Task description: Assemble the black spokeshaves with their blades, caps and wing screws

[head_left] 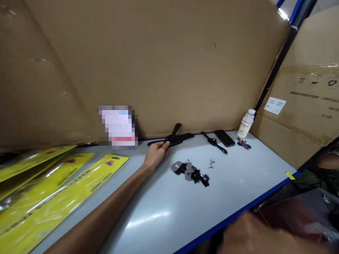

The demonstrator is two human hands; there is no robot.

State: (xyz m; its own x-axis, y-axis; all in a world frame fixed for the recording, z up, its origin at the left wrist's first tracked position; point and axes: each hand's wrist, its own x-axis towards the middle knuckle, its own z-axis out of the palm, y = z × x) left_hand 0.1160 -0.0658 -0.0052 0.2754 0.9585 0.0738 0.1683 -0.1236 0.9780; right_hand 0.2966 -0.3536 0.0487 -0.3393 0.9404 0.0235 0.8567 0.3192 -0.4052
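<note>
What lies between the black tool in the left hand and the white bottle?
A second black tool and a dark phone lie between the black tool and white bottle, head view.

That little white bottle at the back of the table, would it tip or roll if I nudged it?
The white bottle stands upright, tall and narrow, so a nudge would probably topple it. Its round body would then likely roll. It looks like light plastic, though its fill cannot be told.

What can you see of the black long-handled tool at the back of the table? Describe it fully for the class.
The black tool lies at the table's far edge against the cardboard wall. It looks matt black, metal or plastic, with long thin arms spreading left and right and one handle tilting upward. The left hand grips it near its middle joint. Finer detail is too small to tell.
</note>
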